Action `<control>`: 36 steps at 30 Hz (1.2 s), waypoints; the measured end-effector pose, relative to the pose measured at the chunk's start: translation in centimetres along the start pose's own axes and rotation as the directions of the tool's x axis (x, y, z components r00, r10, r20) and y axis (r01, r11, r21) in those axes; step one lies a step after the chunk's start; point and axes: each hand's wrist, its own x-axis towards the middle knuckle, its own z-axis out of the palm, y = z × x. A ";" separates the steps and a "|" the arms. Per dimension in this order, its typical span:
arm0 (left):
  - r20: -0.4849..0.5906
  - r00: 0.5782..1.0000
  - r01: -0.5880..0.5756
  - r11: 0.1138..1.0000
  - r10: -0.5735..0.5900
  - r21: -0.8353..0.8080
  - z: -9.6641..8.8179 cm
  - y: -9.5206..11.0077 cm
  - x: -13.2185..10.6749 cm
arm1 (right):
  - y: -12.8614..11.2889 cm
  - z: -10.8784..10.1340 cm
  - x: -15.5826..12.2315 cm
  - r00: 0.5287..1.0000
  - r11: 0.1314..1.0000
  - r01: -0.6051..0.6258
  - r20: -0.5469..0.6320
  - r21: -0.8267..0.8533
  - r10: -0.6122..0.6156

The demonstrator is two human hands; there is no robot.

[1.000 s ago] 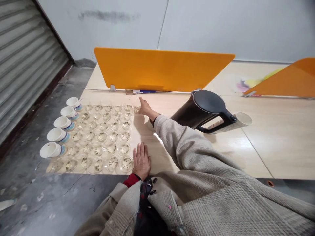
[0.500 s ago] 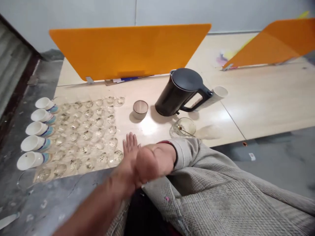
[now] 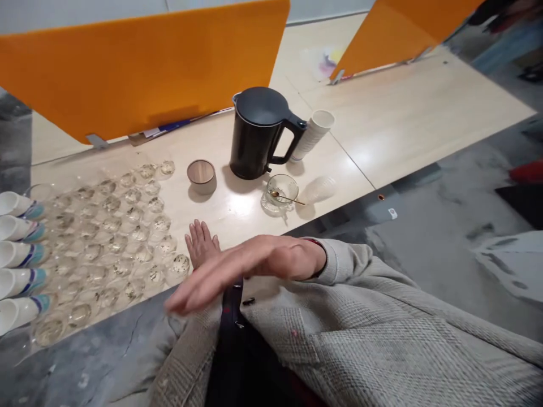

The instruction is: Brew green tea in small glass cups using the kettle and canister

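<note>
My right hand (image 3: 244, 265) reaches across from the right in front of my body, fingers stretched flat and pointing left, slightly blurred, holding nothing. Behind it my left hand (image 3: 201, 244) points its spread fingers up at the table's near edge, empty; its wrist is hidden by the right hand. Left of my left hand stand many small clear cups (image 3: 139, 232) in rows, with dark flecks in them. Beyond it sits a round pot with a wood-brown top (image 3: 202, 176). A glass cup (image 3: 282, 189) on a glass saucer holds a gold spoon (image 3: 288, 198).
A black electric kettle (image 3: 254, 135) stands on the table, with a stack of white cups (image 3: 314, 133) behind its handle. Stacked paper cups (image 3: 17, 254) lie at the far left. Orange dividers (image 3: 144, 68) bound the back. A person (image 3: 509, 34) is partly visible top right.
My right hand has dropped away from the camera, its fingers now pointing left rather than toward the lower left. The view has turned right. My left hand stays spread at the table edge.
</note>
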 end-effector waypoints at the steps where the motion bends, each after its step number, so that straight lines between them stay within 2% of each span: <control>1: 0.007 1.000 -0.003 1.000 0.003 0.008 -0.2 0.1 0.1 | 0.0 -0.1 -1.0 1.000 1.000 0.009 -0.026 -0.018 -0.009; 2: 0.013 1.000 -0.013 1.000 0.013 0.020 -0.4 0.2 0.2 | 0.2 -0.3 -2.3 0.996 0.999 0.009 -0.084 -0.052 -0.013; 3: 0.013 1.000 -0.018 0.999 0.018 0.034 -0.5 0.2 0.2 | 0.5 -0.6 -3.8 0.977 0.994 -0.009 -0.213 -0.112 -0.015; 4: 0.004 1.000 -0.021 0.999 0.020 0.047 -0.6 0.3 0.4 | 0.9 -1.0 -5.6 0.928 0.981 -0.050 -0.371 -0.187 -0.023; 5: -0.007 1.000 -0.022 0.998 0.023 0.056 -0.7 0.4 0.5 | 1.4 -1.6 -7.5 0.856 0.960 -0.094 -0.514 -0.264 -0.058; 6: -0.019 1.000 -0.023 0.998 0.024 0.063 -0.7 0.4 0.6 | 1.9 -2.4 -9.6 0.738 0.926 -0.159 -0.664 -0.342 -0.119; 7: -0.029 0.999 -0.025 0.997 0.027 0.066 -0.6 0.5 0.7 | 2.4 -3.4 -11.6 0.586 0.873 -0.242 -0.781 -0.424 -0.217; 8: -0.032 0.999 -0.029 0.997 0.031 0.068 -0.6 0.5 0.8 | 2.8 -4.6 -13.7 0.432 0.797 -0.342 -0.836 -0.498 -0.338; 9: -0.032 0.999 -0.032 0.997 0.034 0.070 -0.5 0.5 0.9 | 3.1 -5.9 -15.7 0.291 0.695 -0.463 -0.835 -0.550 -0.467; 10: -0.032 0.999 -0.033 0.997 0.035 0.071 -0.5 0.4 0.9 | 3.3 -7.3 -17.4 0.194 0.571 -0.606 -0.799 -0.554 -0.569; 11: -0.032 0.999 -0.033 0.997 0.035 0.072 -0.5 0.4 1.0 | 3.5 -8.6 -19.0 0.151 0.441 -0.732 -0.755 -0.519 -0.638; 12: -0.033 0.999 -0.034 0.997 0.036 0.072 -0.5 0.4 1.0 | 3.7 -9.9 -20.3 0.155 0.315 -0.828 -0.730 -0.463 -0.665; 14: -0.039 0.998 -0.036 0.997 0.038 0.070 -0.5 0.3 1.0 | 4.0 -11.9 -22.0 0.232 0.122 -0.913 -0.741 -0.390 -0.630; 16: -0.046 0.998 -0.037 0.997 0.041 0.068 -0.6 0.3 1.0 | 4.4 -13.1 -22.6 0.297 0.012 -0.930 -0.768 -0.368 -0.568; 17: -0.049 0.998 -0.038 0.997 0.042 0.069 -0.6 0.4 0.9 | 4.6 -13.4 -22.7 0.311 -0.014 -0.931 -0.773 -0.365 -0.553; 22: -0.047 0.998 -0.041 0.996 0.045 0.084 -0.9 0.5 0.8 | 5.3 -14.1 -22.5 0.340 -0.056 -0.925 -0.755 -0.375 -0.561; 30: -0.053 0.998 -0.034 0.998 0.038 0.061 -0.8 0.4 0.9 | 4.5 -15.4 -23.4 0.362 -0.063 -0.915 -0.742 -0.398 -0.564; 36: -0.050 0.998 -0.042 0.997 0.046 0.067 -0.8 0.3 0.9 | 4.0 -15.3 -23.4 0.415 -0.070 -0.884 -0.708 -0.461 -0.571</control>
